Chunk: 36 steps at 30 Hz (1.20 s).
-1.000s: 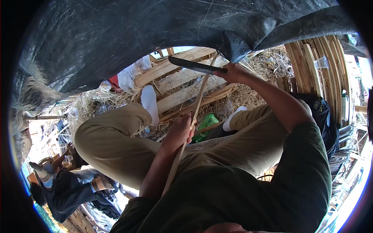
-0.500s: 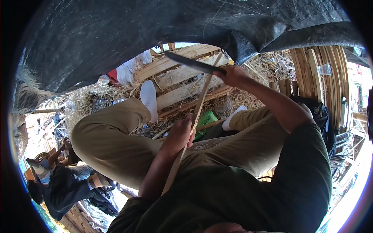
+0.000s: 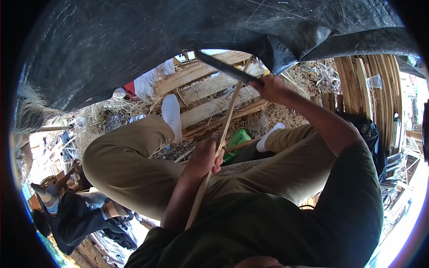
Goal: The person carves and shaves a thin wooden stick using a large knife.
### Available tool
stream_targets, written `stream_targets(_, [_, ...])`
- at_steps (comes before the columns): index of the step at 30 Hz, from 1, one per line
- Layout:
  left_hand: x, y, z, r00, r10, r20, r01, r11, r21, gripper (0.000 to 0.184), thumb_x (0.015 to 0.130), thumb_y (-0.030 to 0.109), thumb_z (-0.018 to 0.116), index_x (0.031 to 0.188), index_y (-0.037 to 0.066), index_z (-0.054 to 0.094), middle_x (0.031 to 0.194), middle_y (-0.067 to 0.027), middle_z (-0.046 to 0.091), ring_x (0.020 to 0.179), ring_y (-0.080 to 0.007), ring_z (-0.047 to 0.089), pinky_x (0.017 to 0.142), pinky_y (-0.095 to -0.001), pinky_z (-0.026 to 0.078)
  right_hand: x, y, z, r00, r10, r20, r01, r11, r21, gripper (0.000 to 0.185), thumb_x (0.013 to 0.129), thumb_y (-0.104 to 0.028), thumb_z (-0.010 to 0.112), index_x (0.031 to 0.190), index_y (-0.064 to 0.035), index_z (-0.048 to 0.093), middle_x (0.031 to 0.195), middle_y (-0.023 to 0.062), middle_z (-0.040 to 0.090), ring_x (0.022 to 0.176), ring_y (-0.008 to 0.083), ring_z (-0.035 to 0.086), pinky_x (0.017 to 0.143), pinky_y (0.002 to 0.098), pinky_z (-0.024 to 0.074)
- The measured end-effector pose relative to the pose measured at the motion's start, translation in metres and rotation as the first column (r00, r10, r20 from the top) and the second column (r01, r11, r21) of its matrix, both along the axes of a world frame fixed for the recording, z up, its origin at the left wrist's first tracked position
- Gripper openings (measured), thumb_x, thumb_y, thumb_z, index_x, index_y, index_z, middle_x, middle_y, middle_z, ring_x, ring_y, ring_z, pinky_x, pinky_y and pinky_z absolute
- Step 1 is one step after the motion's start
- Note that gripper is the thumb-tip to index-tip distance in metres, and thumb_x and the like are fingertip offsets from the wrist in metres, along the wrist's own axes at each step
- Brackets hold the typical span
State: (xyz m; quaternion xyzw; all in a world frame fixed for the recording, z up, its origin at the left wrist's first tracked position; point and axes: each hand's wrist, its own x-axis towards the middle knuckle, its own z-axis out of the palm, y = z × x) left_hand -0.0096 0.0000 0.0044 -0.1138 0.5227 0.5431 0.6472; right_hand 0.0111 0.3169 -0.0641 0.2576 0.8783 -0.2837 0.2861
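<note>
A long, thin wooden strip [image 3: 230,107] runs from my torso up past my knees. My left hand [image 3: 207,153] is wrapped round its middle, above my lap. Higher up, my right hand [image 3: 272,90] grips the handle of a long dark blade [image 3: 225,68], which points to the upper left. The blade crosses the strip near its upper end; whether they touch I cannot tell. Its far tip reaches the edge of the black sheet.
Overhead hangs a black sheet [image 3: 147,40]. Beyond my socked feet lie wooden slats [image 3: 199,91] and straw. A green bag [image 3: 238,139] is between my legs. Upright boards [image 3: 353,85] and a dark bag [image 3: 368,129] are at right. Another person's legs [image 3: 80,219] show at lower left.
My right hand and the blade have shifted slightly right and down, and the blade is tilted more steeply than a second ago. My left hand keeps its hold on the strip.
</note>
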Motion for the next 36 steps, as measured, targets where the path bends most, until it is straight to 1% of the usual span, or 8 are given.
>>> stream_targets(3, [-0.002, -0.004, 0.0, 0.998, 0.042, 0.04, -0.041, 0.999, -0.012, 0.032, 0.105, 0.04, 0.039, 0.095, 0.012, 0.05, 0.053, 0.0058, 0.037, 0.037, -0.0048, 0.033, 0.038, -0.0218, 0.029, 0.02, -0.054, 0.018, 0.921, 0.227, -0.317, -0.189, 0.971, 0.146, 0.054, 0.098, -0.055, 0.054, 0.099, -0.0034, 0.071, 0.072, 0.0171, 0.066, 0.068, 0.029, 0.068, 0.068, 0.046, 0.0522])
stream_targets(5, [0.001, -0.006, 0.002, 0.998, 0.04, 0.046, -0.039, 0.999, -0.019, 0.031, 0.104, 0.04, 0.04, 0.095, 0.012, 0.05, 0.052, 0.0059, 0.037, 0.037, -0.0048, 0.033, 0.038, -0.0216, 0.029, 0.008, -0.044, 0.028, 0.993, 0.06, -0.106, -0.072, 0.99, -0.118, 0.056, 0.097, -0.057, 0.054, 0.099, -0.003, 0.07, 0.07, 0.0168, 0.066, 0.067, 0.029, 0.068, 0.066, 0.0457, 0.0526])
stream_targets(9, [0.003, -0.001, 0.003, 0.998, 0.041, 0.047, -0.041, 0.999, -0.003, 0.039, 0.106, 0.041, 0.033, 0.096, 0.009, 0.052, 0.052, 0.0037, 0.037, 0.037, -0.0071, 0.032, 0.037, -0.024, 0.029, -0.002, -0.007, 0.017, 0.993, 0.058, -0.099, -0.048, 0.993, 0.105, 0.06, 0.099, -0.059, 0.05, 0.098, -0.0023, 0.07, 0.062, 0.0148, 0.063, 0.063, 0.0244, 0.068, 0.057, 0.0426, 0.0522])
stream_targets(12, [0.0, 0.001, -0.002, 0.998, 0.03, 0.049, -0.03, 1.0, -0.009, 0.043, 0.107, 0.043, 0.03, 0.096, 0.007, 0.052, 0.052, 0.0027, 0.038, 0.037, -0.0083, 0.031, 0.037, -0.0253, 0.029, 0.003, -0.047, 0.039, 0.997, 0.048, 0.056, -0.045, 0.998, -0.053, 0.062, 0.1, -0.06, 0.046, 0.101, -0.0021, 0.068, 0.074, 0.0151, 0.067, 0.067, 0.0241, 0.069, 0.061, 0.0432, 0.0554])
stream_targets(15, [0.001, 0.001, 0.001, 0.998, 0.029, 0.056, -0.028, 0.999, -0.018, 0.042, 0.106, 0.043, 0.03, 0.095, 0.009, 0.051, 0.052, 0.0031, 0.038, 0.037, -0.0082, 0.031, 0.037, -0.0254, 0.028, 0.009, -0.069, 0.051, 0.968, 0.251, -0.028, -0.252, 0.965, -0.076, 0.063, 0.099, -0.062, 0.044, 0.099, -0.0044, 0.068, 0.073, 0.0132, 0.066, 0.07, 0.0254, 0.068, 0.066, 0.0435, 0.0552])
stream_targets(21, [0.002, -0.001, 0.004, 0.997, 0.044, 0.066, -0.045, 0.999, 0.003, 0.036, 0.105, 0.041, 0.033, 0.095, 0.011, 0.05, 0.052, 0.0035, 0.037, 0.037, -0.0078, 0.031, 0.037, -0.0251, 0.027, 0.004, -0.01, 0.031, 1.0, -0.018, -0.016, 0.018, 1.0, -0.022, 0.067, 0.102, -0.059, 0.041, 0.101, 0.0033, 0.065, 0.073, 0.0149, 0.066, 0.066, 0.0261, 0.069, 0.061, 0.0451, 0.0568])
stream_targets(24, [-0.002, -0.003, 0.005, 0.993, 0.058, 0.1, -0.055, 0.998, -0.027, 0.032, 0.105, 0.039, 0.037, 0.095, 0.012, 0.05, 0.051, 0.0051, 0.036, 0.036, -0.0057, 0.031, 0.036, -0.0227, 0.026, 0.033, -0.067, 0.03, 0.92, 0.247, -0.304, -0.243, 0.969, 0.051, 0.065, 0.101, -0.058, 0.045, 0.098, 0.0037, 0.066, 0.067, 0.0133, 0.065, 0.062, 0.0266, 0.068, 0.057, 0.044, 0.0551])
stream_targets(36, [0.002, 0.002, 0.018, 0.99, 0.13, 0.059, -0.127, 0.991, -0.048, 0.026, 0.105, 0.034, 0.041, 0.095, 0.012, 0.05, 0.05, 0.0063, 0.034, 0.036, -0.0042, 0.029, 0.034, -0.0212, 0.024, 0.024, -0.086, 0.065, 0.991, 0.081, -0.11, -0.106, 0.963, -0.248, 0.06, 0.102, -0.053, 0.046, 0.089, 0.0015, 0.066, 0.058, 0.0076, 0.061, 0.048, 0.0198, 0.06, 0.044, 0.0378, 0.0481])
